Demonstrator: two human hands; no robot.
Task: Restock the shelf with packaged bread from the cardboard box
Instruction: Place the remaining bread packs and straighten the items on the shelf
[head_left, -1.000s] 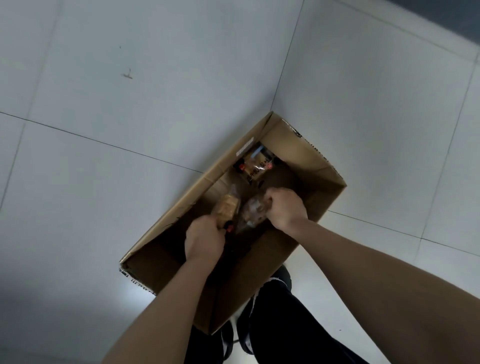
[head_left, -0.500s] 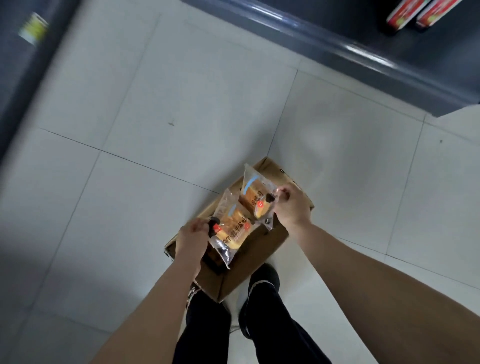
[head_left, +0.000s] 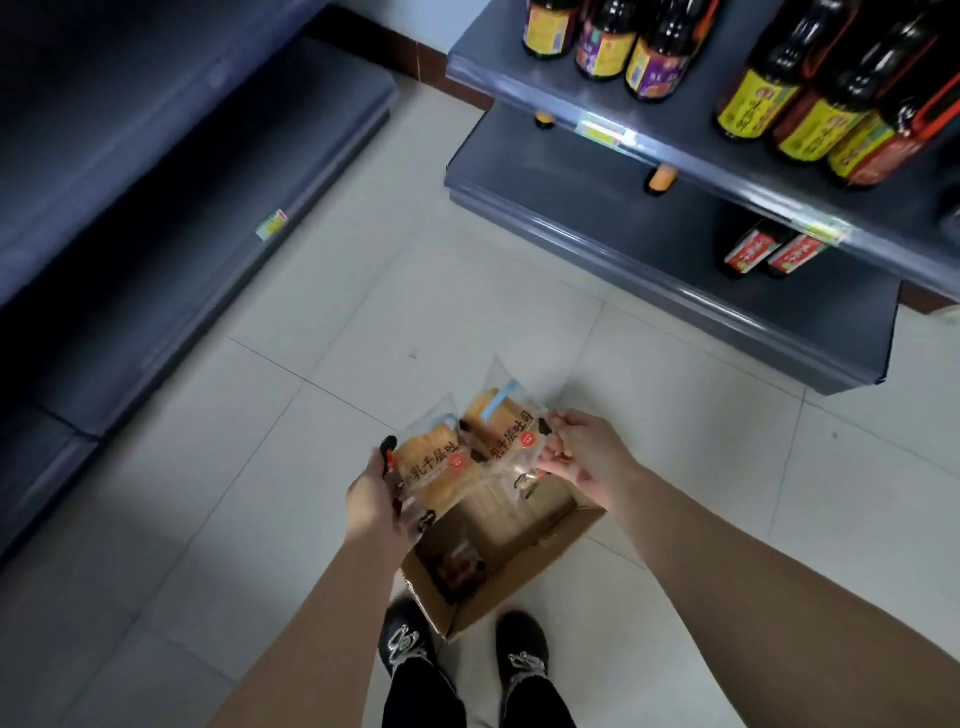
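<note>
My left hand (head_left: 371, 499) grips one clear bread package (head_left: 434, 462) by its left edge. My right hand (head_left: 579, 452) pinches a second bread package (head_left: 501, 423) at its right edge. Both packs hang side by side, overlapping slightly, above the open cardboard box (head_left: 545, 551) on the floor between my feet. Another package shows dimly inside the box (head_left: 460, 564). A dark, bare shelf unit (head_left: 171, 208) runs along the left.
On the right stands a grey shelf (head_left: 675, 249) holding dark sauce bottles (head_left: 810, 104) with yellow labels, its lower tier jutting over the floor. Pale floor tiles (head_left: 415, 291) lie between the two shelf units. My black shoes (head_left: 410, 644) flank the box.
Both hands have lifted the two bread packages out of the box and up. My view has tilted up from the floor, bringing both shelf units into sight.
</note>
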